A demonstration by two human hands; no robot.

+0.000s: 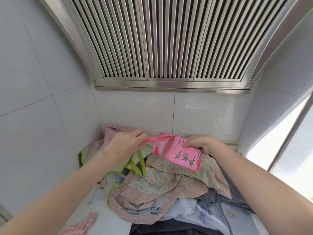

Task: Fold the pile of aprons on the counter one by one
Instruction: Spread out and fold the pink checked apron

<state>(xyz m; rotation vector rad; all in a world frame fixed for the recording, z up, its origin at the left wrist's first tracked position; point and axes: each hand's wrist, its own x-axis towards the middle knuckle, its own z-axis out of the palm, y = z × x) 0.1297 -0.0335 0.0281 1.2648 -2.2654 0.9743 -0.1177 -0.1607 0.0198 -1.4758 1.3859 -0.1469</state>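
Note:
A folded pink apron (177,154) with green lettering is held up above the pile. My right hand (200,144) grips its upper right edge. My left hand (126,143) pinches the apron's pink strap (157,139), which stretches taut between the two hands. Below lies the pile of aprons: a floral one with dotted pink trim (162,180), a white printed one with green straps (108,182), a grey striped one (232,185) and a pale pink one (113,133) at the back.
A steel range hood (169,48) hangs overhead. White tiled walls (42,116) close the counter on the left and back. A window (277,150) is at the right. A pink checked cloth (81,224) lies at the near left, dark fabric (169,229) at the near edge.

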